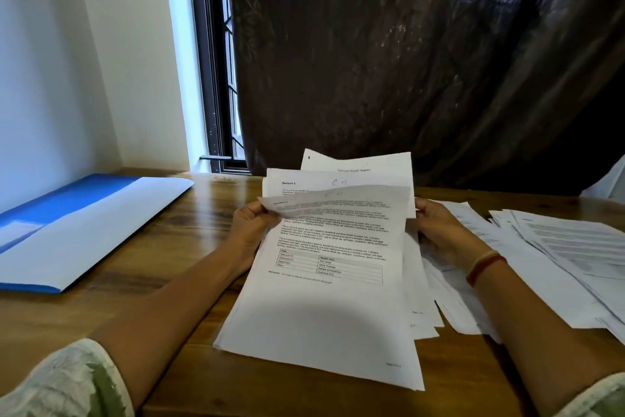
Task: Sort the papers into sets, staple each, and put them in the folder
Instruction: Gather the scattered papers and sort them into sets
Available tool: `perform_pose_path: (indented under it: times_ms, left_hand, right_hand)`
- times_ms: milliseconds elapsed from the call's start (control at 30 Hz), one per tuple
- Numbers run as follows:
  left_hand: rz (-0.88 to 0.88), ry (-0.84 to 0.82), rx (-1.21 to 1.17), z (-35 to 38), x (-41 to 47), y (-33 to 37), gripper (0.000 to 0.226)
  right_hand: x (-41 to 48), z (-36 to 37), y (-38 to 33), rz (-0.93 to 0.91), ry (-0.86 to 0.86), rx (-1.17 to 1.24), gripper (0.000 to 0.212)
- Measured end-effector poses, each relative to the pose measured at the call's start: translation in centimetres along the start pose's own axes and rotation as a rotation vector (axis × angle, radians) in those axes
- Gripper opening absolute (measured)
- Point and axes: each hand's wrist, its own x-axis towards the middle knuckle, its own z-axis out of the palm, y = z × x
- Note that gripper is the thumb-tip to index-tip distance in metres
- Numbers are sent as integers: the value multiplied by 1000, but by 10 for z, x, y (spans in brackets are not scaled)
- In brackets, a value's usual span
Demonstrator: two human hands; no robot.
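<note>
On the table [189, 332], the folder [84, 227] lies at 9 o'clock and loose papers [558, 254] spread at 3. At centre is a fanned stack [331, 298]. The left hand [252, 230] pinches the top sheet [338, 203] by its corner, and the right hand [439, 230] grips the stack's right edge. This looks like sorting; next, match headings and separate the sets.

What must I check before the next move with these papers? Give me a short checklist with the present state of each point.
1. Left hand grips the held sheets: ok.
2. Right hand holds their opposite edge: ok.
3. The held sheets squared together: not ok, top ones fanned.
4. Folder lies ready at the left: ok.
5. Stapler at hand: not ok, none visible.
6. Loose papers at the right sorted: cannot tell.
</note>
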Motion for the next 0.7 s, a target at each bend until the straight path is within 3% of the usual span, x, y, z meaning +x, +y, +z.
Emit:
perform_pose_path:
  times_ms: [133,233,367,467,600,700]
  left_hand:
    - [-46,6,66,1,-4,3,29]
    - [-76,-17,80,-1,-6,4,23]
    - [-78,-5,115,3,-9,8,20]
    - [-88,-10,118,3,-10,10,22]
    - [-97,-24,108,4,-12,10,22]
    - [-87,-22,114,5,-11,12,20]
  right_hand:
    - [3,-8,-13,-144,282,33,10]
    - [4,-17,-41,-338,472,-84,12]
    - [-7,-25,-106,-655,615,-228,11]
    - [-19,-28,-154,-823,722,-159,11]
    - [-23,-36,-190,-838,782,100,12]
    - [-11,-34,-181,-647,702,269,17]
